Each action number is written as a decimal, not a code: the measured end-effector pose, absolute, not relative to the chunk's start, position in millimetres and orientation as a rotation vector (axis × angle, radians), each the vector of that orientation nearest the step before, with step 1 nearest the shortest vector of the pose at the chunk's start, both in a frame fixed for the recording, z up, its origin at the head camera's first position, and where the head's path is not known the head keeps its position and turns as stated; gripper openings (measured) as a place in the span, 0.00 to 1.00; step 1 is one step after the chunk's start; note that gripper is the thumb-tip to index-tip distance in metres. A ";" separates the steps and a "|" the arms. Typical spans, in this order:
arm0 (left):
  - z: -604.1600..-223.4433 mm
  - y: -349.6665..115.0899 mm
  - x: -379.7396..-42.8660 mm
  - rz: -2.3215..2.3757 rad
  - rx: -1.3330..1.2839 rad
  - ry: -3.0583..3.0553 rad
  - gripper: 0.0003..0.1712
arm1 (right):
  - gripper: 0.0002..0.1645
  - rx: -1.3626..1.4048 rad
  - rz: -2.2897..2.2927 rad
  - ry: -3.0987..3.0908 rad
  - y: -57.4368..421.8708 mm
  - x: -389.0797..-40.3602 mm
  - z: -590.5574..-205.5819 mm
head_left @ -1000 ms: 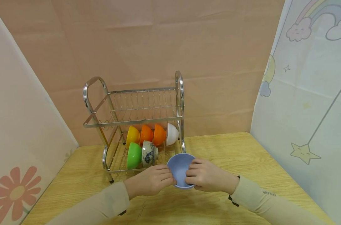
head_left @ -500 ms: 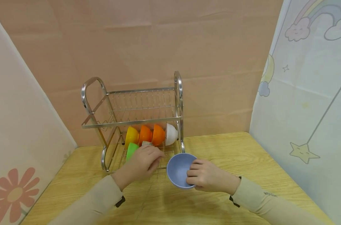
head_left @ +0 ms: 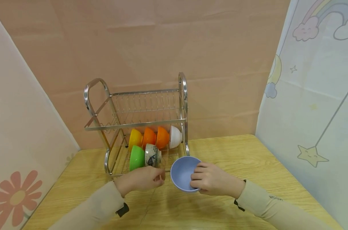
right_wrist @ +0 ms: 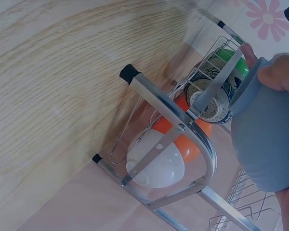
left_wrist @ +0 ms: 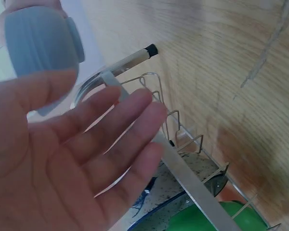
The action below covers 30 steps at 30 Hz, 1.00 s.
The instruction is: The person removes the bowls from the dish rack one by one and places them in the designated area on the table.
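Blue bowl (head_left: 179,174) is in the right hand (head_left: 205,179), which pinches its right-hand rim, fingers hooked over the edge into the inside. From my end, it looks held up off the table (head_left: 225,156), its mouth towards the head camera, near the right front corner of the dish rack (head_left: 136,125); I can't tell whether they touch. The left hand (head_left: 143,179) is off the bowl, just to the left of that grip; the left wrist view shows me its fingers fairly straight, slightly apart, holding nothing.

Beyond and left of the grip, on the lower tier, I see a speckled bowl (head_left: 151,155) with dark printing and, past it, a green bowl (head_left: 137,158), both on edge, mouths to the left.

I judge the step in hand to be readying this bowl for racking. To my mind, the next move calls for turning it on edge like its neighbours and easing it leftward onto the wires beside the speckled bowl, without knocking that one's foot.
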<state>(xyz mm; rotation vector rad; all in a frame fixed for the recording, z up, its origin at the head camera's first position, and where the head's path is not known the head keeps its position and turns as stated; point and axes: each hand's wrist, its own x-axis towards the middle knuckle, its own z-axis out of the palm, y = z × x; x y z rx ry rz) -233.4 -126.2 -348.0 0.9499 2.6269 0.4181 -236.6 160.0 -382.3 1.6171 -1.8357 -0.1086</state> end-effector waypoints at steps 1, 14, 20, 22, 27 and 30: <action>-348.6 -126.0 -233.1 0.393 0.924 2.595 0.09 | 0.17 1.617 -0.105 -1.838 160.1 -236.8 -382.4; -355.3 -125.4 -230.8 0.180 0.816 2.432 0.14 | 0.20 1.576 -0.075 -1.825 174.4 -234.0 -367.2; -353.7 -124.7 -229.3 0.177 0.787 2.422 0.14 | 0.20 1.466 -0.071 -1.819 199.1 -240.0 -342.4; -353.3 -124.5 -229.1 0.173 0.780 2.418 0.14 | 0.21 1.422 -0.066 -1.839 208.8 -246.9 -335.6; -352.9 -124.1 -229.0 0.175 0.771 2.407 0.14 | 0.22 1.324 -0.071 -1.949 225.6 -272.7 -330.9; -352.5 -123.8 -228.5 0.178 0.770 2.407 0.14 | 0.21 1.264 -0.098 -2.071 229.6 -290.6 -335.4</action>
